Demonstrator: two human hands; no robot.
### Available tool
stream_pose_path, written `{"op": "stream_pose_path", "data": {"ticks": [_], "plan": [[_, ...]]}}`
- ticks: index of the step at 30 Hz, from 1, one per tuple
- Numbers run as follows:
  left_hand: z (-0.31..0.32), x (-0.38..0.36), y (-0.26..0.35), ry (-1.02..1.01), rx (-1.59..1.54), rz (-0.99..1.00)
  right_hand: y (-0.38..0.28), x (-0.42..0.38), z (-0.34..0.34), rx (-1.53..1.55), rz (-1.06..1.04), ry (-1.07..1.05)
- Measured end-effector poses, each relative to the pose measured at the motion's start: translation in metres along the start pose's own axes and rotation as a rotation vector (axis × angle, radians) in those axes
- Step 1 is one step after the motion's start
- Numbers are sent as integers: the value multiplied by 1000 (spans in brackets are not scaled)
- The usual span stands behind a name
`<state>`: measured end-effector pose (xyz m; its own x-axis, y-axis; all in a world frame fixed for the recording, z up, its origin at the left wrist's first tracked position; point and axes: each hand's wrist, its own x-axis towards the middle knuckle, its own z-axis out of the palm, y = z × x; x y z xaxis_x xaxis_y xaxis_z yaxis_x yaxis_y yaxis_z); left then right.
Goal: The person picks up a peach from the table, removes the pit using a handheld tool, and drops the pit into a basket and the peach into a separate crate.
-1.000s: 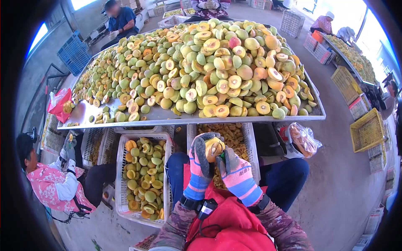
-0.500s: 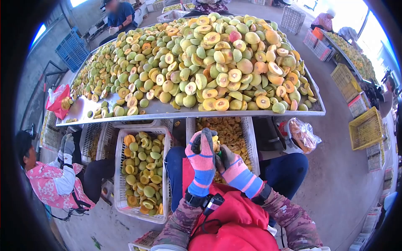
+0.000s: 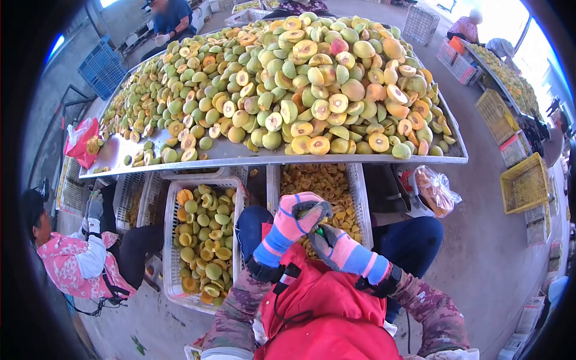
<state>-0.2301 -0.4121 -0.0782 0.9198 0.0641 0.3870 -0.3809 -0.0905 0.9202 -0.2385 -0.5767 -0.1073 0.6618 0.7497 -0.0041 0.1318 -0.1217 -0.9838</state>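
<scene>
My left hand [image 3: 300,215], in a pink and blue glove with dark fingertips, is closed around a fruit half, mostly hidden by the fingers. Just below and to the right, my right hand [image 3: 337,245] is closed on a small tool with a green handle [image 3: 320,231]; its working end cannot be made out. Both hands are close together over a white crate [image 3: 362,207] of yellow, cut fruit pieces [image 3: 318,180]. In front, a metal-topped table [image 3: 240,157] bears a large heap of halved stone fruit [image 3: 288,90], like peaches or apricots, several with stones showing.
Left of my knees stands a white crate [image 3: 170,240] of fruit halves. A person in a pink patterned top [image 3: 84,264] sits at the left. A red bag [image 3: 84,144] lies on the table's left corner. Yellow crates [image 3: 525,183] stand on the right; other people work farther back.
My left hand has turned, its fingers now folded over toward the right, covering the fruit. My right hand has shifted slightly down and right. The view has moved a little.
</scene>
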Motion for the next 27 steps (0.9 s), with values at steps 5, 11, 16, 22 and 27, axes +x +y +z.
{"op": "stream_pose_path", "data": {"ticks": [5, 11, 16, 22, 27], "plan": [[12, -8, -5, 25, -2, 100, -21, -2, -10, 855, 590, -210], [6, -12, -2, 11, -297, -346, -18, -1, -8, 402, 469, -204], [4, 9, -7, -283, -551, -242, -28, 3, -40, 935, 592, -410], [23, -10, -45, 31, -791, -526, -16, -3, -38, 960, 490, -369], [13, -19, -48, -49, -1337, -740, -3, -8, -21, 1155, 500, -446]]}}
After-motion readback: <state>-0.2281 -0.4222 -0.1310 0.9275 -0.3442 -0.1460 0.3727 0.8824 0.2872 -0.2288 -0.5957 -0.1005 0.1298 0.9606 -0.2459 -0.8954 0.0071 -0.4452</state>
